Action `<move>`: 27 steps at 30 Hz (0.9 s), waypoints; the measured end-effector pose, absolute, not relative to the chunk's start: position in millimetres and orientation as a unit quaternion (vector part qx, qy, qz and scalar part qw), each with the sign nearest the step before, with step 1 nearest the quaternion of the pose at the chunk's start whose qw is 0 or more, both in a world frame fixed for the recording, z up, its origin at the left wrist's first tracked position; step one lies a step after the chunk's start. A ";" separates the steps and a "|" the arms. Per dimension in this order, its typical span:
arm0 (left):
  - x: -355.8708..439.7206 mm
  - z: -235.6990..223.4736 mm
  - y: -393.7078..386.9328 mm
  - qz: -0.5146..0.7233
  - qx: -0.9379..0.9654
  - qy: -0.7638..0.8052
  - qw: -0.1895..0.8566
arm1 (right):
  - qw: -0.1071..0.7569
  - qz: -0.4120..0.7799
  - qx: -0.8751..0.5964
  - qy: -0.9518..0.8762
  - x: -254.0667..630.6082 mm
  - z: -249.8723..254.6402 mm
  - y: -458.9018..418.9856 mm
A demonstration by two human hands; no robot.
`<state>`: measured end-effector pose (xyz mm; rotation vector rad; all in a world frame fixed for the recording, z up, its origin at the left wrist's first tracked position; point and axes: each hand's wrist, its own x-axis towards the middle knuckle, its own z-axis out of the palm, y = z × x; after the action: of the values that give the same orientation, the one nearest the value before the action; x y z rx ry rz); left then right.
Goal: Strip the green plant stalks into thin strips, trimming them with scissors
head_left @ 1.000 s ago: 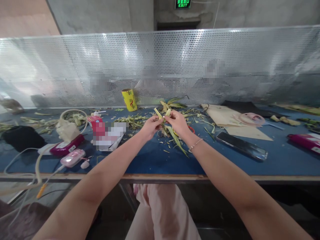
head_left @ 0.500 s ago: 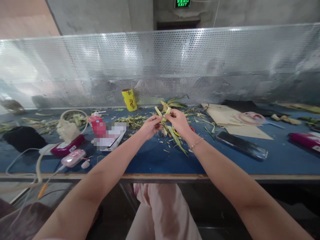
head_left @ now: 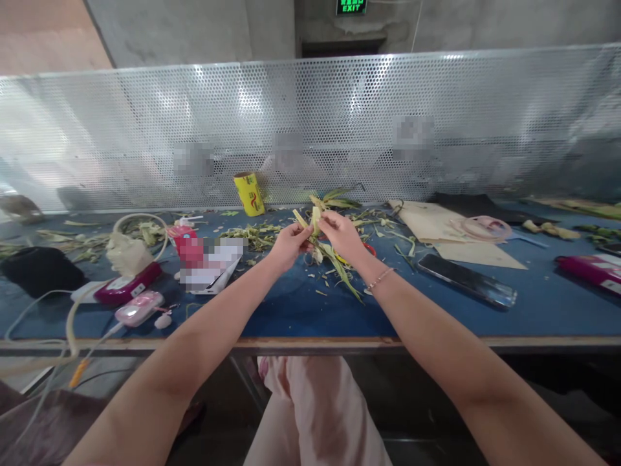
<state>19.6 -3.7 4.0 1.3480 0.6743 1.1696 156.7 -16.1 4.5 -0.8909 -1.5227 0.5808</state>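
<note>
- Behind the blue table top (head_left: 281,317) stands a shiny metal screen (head_left: 339,97), hard and full of tiny round holes.
- Both hands are up over the middle of the table, close together, with the pale leaf strips (head_left: 316,221) between them.
- The left hand (head_left: 290,244) is nearly closed, thumb and fingers pinching the strips low down.
- The right hand (head_left: 338,230) pinches too, with its fingertips on the wider, upright end. I cannot tell if it is one folded strip or two.
- A soft, firm pinch looks best here: squeezing hard could split the strip.
- It should help to hold the crossing spot flat with the left thumb while the right fingers bend the end slowly.
- The strips look flat, smooth and a bit stiff, like ribbon.
- Under the hands lies a long green leaf (head_left: 345,275), thin and pointy.
- Curly, dry-looking leaf scraps (head_left: 257,236) lie in a messy heap to the left.
- Near the screen leans a round yellow tube (head_left: 250,194).
</note>
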 end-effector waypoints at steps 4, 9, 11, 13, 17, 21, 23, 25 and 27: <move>19.0 6.2 -4.0 0.509 0.556 0.295 0.588 | 0.601 0.327 -0.354 -0.638 157.1 5.6 -15.4; 19.7 5.6 -2.9 0.520 0.551 0.298 0.581 | 0.592 0.254 -0.363 -0.674 159.7 3.6 -12.8; 20.2 4.4 -2.7 0.527 0.549 0.291 0.579 | 0.584 0.215 -0.376 -0.687 160.0 2.7 -12.7; 20.7 3.5 -3.1 0.533 0.546 0.282 0.581 | 0.579 0.190 -0.379 -0.697 160.2 2.1 -13.4; 20.5 3.3 -4.4 0.532 0.540 0.269 0.594 | 0.559 0.138 -0.379 -0.725 161.2 1.7 -15.2; 19.4 5.4 -5.6 0.525 0.531 0.258 0.613 | 0.538 0.074 -0.391 -0.743 162.4 2.3 -16.7; 19.1 7.5 -7.1 0.521 0.529 0.254 0.619 | 0.542 0.057 -0.390 -0.742 162.3 2.7 -17.8; 19.0 9.9 -9.3 0.524 0.527 0.254 0.620 | 0.552 0.055 -0.386 -0.737 161.7 3.1 -19.2; 19.0 11.8 -11.1 0.528 0.525 0.255 0.618 | 0.564 0.058 -0.383 -0.729 160.6 3.5 -20.8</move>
<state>19.0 -11.1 11.8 1.2072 0.5860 1.2149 160.6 -20.8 3.5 -0.9020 -1.7161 0.1357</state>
